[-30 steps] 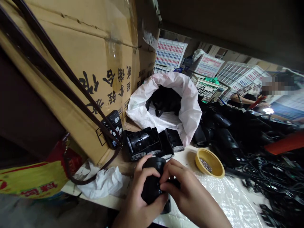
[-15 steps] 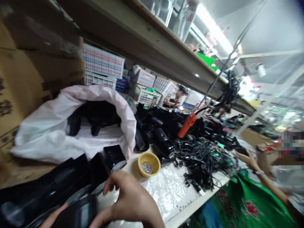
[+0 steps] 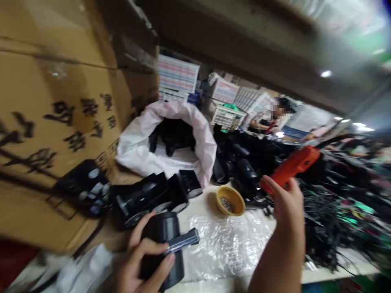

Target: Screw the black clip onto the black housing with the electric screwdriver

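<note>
A tan cardboard carton (image 3: 61, 101) printed with black characters fills the left of the frame, with a black button panel (image 3: 84, 187) resting against it. Black plastic housings (image 3: 145, 199) are lined up at lower centre, just below a white woven sack (image 3: 165, 140) holding black parts. A yellow bowl of small screws (image 3: 230, 200) is placed right of centre, and clear bubble wrap (image 3: 226, 244) is spread below it. A black cable tangle (image 3: 326, 211) is heaped at right. White plastic crates (image 3: 227, 116) are stacked in the background, with a co-worker (image 3: 262, 124) beyond them.

The left hand (image 3: 143, 260) is closed around a black cylindrical housing (image 3: 160, 248) at lower centre, and a dark blue strip (image 3: 181, 241) projects from it. The right hand (image 3: 285, 215) is raised and half open, at an orange plastic tool grip (image 3: 293, 169); contact cannot be confirmed.
</note>
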A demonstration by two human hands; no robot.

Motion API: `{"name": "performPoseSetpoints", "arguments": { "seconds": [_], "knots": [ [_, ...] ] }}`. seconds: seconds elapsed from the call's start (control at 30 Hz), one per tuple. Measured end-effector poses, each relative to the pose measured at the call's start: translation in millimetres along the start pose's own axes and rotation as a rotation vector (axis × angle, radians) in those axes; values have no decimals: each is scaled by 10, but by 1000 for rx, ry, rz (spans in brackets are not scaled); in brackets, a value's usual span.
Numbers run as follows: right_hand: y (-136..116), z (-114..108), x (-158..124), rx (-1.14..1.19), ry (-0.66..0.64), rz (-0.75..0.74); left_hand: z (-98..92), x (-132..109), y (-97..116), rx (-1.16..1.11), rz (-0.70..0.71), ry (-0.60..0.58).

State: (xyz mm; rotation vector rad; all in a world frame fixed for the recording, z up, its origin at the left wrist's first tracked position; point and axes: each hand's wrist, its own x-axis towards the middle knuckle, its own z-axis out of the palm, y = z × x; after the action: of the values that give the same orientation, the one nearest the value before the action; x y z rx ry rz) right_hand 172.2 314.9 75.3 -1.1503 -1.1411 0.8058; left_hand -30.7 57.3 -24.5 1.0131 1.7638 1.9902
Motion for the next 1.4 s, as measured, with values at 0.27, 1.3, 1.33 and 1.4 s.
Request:
{"name": "performPoseSetpoints", "arguments": {
  "seconds": [0.27,1.3,1.33,1.4],
  "knots": [
    [-709,490,-1522,560,-731,-42,-103,-4,49,-11,-47,-106],
    [-630,876,-2016,757,-496,19,-139,-4,0,-9,4,-157],
    [-629,884,-2022,751,-491,14,-140,-5,1,-12,4,-157],
    [-629,902,-2041,737,-467,-3,-143,-6,10,-13,5,-156]
  ]
}}
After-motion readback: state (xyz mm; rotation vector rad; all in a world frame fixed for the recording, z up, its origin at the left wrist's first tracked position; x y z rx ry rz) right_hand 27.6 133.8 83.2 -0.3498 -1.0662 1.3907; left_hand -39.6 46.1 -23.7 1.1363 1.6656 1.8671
